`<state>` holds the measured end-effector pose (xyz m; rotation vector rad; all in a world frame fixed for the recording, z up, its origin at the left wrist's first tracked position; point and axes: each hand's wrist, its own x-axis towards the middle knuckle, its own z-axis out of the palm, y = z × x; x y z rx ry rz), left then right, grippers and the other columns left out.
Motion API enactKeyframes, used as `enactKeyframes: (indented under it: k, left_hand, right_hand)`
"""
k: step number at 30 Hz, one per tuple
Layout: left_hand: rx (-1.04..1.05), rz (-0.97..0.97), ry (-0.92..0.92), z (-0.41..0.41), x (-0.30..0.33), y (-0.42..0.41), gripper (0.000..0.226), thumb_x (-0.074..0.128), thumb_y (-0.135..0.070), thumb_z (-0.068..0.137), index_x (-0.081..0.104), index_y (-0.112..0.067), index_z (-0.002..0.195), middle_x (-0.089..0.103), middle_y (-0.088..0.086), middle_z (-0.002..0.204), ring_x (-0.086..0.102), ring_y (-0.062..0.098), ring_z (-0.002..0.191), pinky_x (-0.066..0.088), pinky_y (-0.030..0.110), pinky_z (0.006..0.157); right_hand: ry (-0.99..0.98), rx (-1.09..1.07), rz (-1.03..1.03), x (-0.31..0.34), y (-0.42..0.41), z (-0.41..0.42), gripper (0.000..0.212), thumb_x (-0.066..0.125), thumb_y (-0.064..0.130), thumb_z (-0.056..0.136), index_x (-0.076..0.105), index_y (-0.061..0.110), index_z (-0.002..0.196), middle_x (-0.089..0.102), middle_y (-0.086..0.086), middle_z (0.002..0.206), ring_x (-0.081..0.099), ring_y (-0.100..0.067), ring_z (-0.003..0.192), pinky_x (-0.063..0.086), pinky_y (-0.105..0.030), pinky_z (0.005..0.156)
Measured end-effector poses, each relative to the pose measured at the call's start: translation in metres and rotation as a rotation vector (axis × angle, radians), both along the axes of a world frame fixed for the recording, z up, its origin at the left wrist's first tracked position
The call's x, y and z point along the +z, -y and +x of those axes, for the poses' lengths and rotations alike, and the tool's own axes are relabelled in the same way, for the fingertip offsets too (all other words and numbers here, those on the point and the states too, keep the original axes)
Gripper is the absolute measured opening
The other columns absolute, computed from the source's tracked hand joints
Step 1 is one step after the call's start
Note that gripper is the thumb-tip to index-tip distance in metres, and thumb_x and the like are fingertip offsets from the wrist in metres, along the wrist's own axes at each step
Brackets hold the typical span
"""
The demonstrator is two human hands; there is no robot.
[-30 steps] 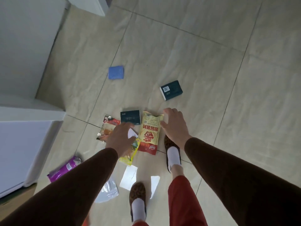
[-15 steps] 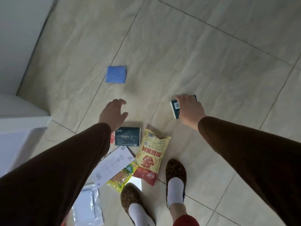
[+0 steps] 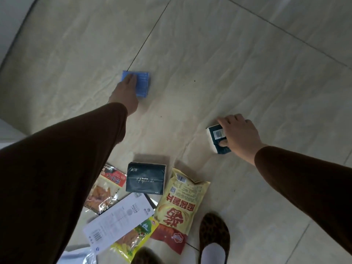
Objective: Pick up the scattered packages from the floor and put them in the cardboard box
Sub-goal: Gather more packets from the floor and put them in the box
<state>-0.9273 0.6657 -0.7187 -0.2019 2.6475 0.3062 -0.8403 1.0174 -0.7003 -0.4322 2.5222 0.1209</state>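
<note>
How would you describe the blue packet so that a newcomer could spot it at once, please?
Start at the heap of packages near the shoes and follow the left hand outward across the tiled floor. Under its fingertips lies the blue packet, across a grout line. It is the only bright blue item, lying apart from the rest.

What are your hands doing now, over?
Left hand reaching onto blue packet. Right hand gripping dark teal box. Other packages lie near feet. Nothing blocking.

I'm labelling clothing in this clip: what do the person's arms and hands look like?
Both arms wear long, plain dark brown sleeves to the wrist. The left hand and right hand are bare: no gloves, rings or watch visible.
</note>
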Motion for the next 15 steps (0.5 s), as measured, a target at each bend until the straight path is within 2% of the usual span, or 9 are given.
enactKeyframes:
  k: [2, 5, 8, 11, 13, 15]
  left_hand:
    - [-0.046, -0.041, -0.018, -0.006, -0.006, -0.002, 0.075, 0.049, 0.003, 0.092, 0.017, -0.015, 0.158, 0.029, 0.007, 0.159, 0.037, 0.036, 0.134, 0.047, 0.056, 0.099]
    - [-0.041, -0.06, 0.01, 0.004, -0.012, -0.01, 0.081, 0.06, -0.001, 0.088, 0.017, -0.014, 0.155, 0.041, 0.017, 0.142, 0.042, 0.039, 0.126, 0.05, 0.053, 0.094]
    - [-0.021, -0.136, 0.02, 0.025, -0.014, -0.015, 0.056, 0.062, -0.01, 0.084, 0.043, -0.003, 0.136, 0.051, 0.022, 0.129, 0.047, 0.04, 0.119, 0.048, 0.049, 0.09]
    - [-0.169, -0.245, -0.021, 0.053, -0.004, -0.01, 0.032, 0.057, -0.025, 0.087, 0.06, -0.007, 0.114, 0.059, 0.018, 0.112, 0.05, 0.037, 0.109, 0.042, 0.043, 0.084]
    - [-0.164, -0.119, -0.082, 0.075, 0.011, -0.007, 0.02, 0.053, -0.026, 0.087, 0.06, -0.01, 0.098, 0.061, 0.015, 0.1, 0.053, 0.035, 0.098, 0.04, 0.041, 0.08]
    - [0.035, 0.213, -0.018, 0.097, 0.034, -0.007, 0.007, 0.053, -0.021, 0.085, 0.05, -0.014, 0.085, 0.058, 0.007, 0.081, 0.053, 0.026, 0.077, 0.039, 0.035, 0.068]
  right_hand:
    - [-0.016, 0.003, 0.009, -0.001, -0.004, -0.003, 0.068, 0.075, 0.051, 0.082, 0.049, 0.017, 0.135, 0.06, -0.007, 0.126, 0.052, -0.029, 0.118, 0.048, -0.042, 0.094]
    - [-0.015, -0.002, 0.102, -0.001, 0.0, -0.005, 0.07, 0.072, 0.065, 0.077, 0.055, 0.015, 0.122, 0.061, -0.009, 0.115, 0.053, -0.029, 0.109, 0.045, -0.042, 0.091]
    - [-0.007, 0.003, 0.243, 0.003, 0.007, 0.001, 0.081, 0.064, 0.08, 0.072, 0.06, 0.013, 0.117, 0.062, -0.01, 0.111, 0.053, -0.031, 0.108, 0.039, -0.044, 0.093]
    - [0.05, -0.146, 0.21, 0.008, 0.009, 0.018, 0.081, 0.065, 0.08, 0.073, 0.055, 0.012, 0.117, 0.059, -0.013, 0.116, 0.054, -0.035, 0.111, 0.042, -0.045, 0.091]
    - [0.16, -0.34, 0.036, 0.017, 0.012, 0.034, 0.069, 0.071, 0.069, 0.078, 0.047, 0.014, 0.113, 0.064, -0.012, 0.113, 0.062, -0.035, 0.105, 0.045, -0.043, 0.085]
    - [0.252, -0.494, -0.112, 0.027, 0.018, 0.053, 0.061, 0.073, 0.058, 0.084, 0.041, 0.014, 0.111, 0.067, -0.01, 0.107, 0.067, -0.034, 0.098, 0.046, -0.039, 0.077]
